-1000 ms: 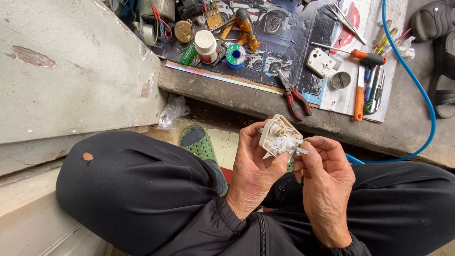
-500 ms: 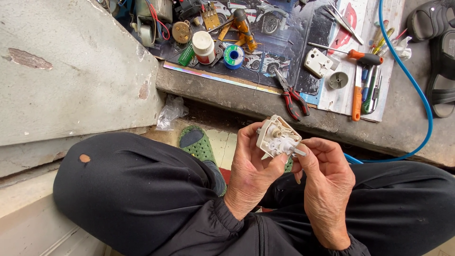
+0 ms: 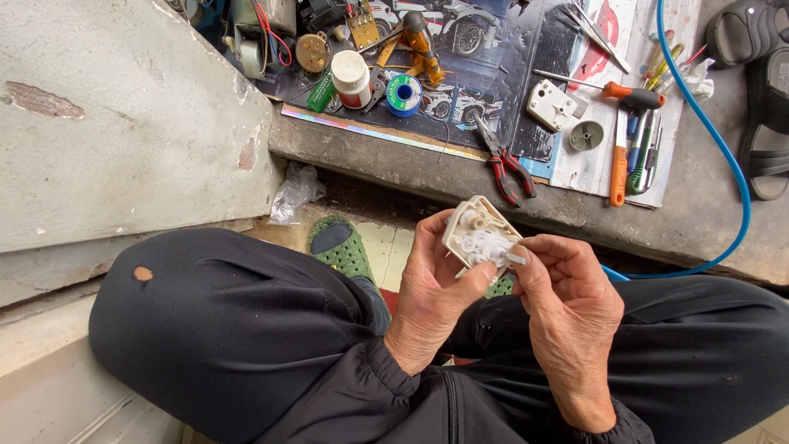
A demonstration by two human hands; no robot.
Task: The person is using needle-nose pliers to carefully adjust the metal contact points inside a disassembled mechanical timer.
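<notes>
Item: small cream plastic housing (image 3: 479, 237), squarish and open-faced, with small white gears showing inside. It was held in mid-air above the person's lap, just in front of the concrete ledge (image 3: 460, 185).

Left hand (image 3: 431, 292): grip closed on the housing, thumb across its lower edge and fingers wrapped behind, so the open face tilted up toward the camera. This hand carried the piece.

Right hand (image 3: 567, 312): fingertips pinched narrowly on a small white part (image 3: 511, 257) at the housing's lower right corner. Whether that part was seated or loose could not be told.

Key relation: the housing lay up and to the left of the right hand's pinch, touching it at the corner. Its longer side ran on a slant from upper left to lower right. The left hand was the nearer, already under and behind the piece.

Nearby, well apart on the ledge: red-handled pliers (image 3: 508, 164), an orange-handled screwdriver (image 3: 620, 94), a second cream housing (image 3: 551, 104), a grey round cap (image 3: 585, 135), a white bottle (image 3: 352, 78), a spool of solder (image 3: 403, 94) and a blue cable (image 3: 723, 156).
</notes>
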